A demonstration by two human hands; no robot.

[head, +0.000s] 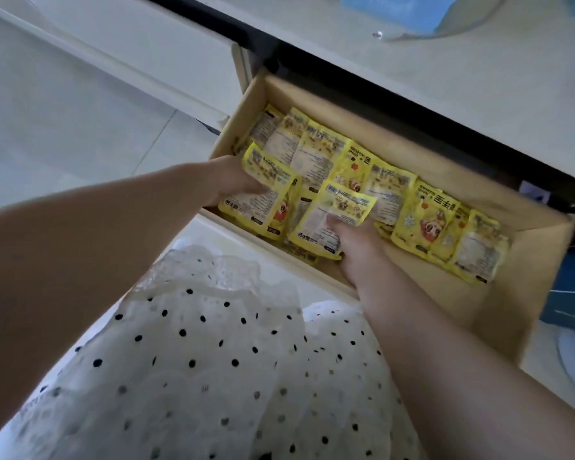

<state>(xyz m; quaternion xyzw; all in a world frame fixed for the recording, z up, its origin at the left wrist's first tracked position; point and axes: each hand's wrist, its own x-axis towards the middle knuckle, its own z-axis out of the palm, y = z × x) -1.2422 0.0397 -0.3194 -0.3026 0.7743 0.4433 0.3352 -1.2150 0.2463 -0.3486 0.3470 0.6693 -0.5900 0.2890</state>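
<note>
Inside drawer [498, 313], at its front: gripping 1 yellow packet [269, 172] in left hand [233, 184], pinching 2nd packet [341, 205] in right hand [357, 242]; seemingly well along, only its right end yet to fill.

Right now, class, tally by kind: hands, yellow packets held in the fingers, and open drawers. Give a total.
Hands: 2 (left hand, right hand)
Yellow packets held: 2 (left packet, right packet)
Open drawers: 1 (drawer)
Total: 5
The loose packets lying in the drawer overlap too much to count.
</note>
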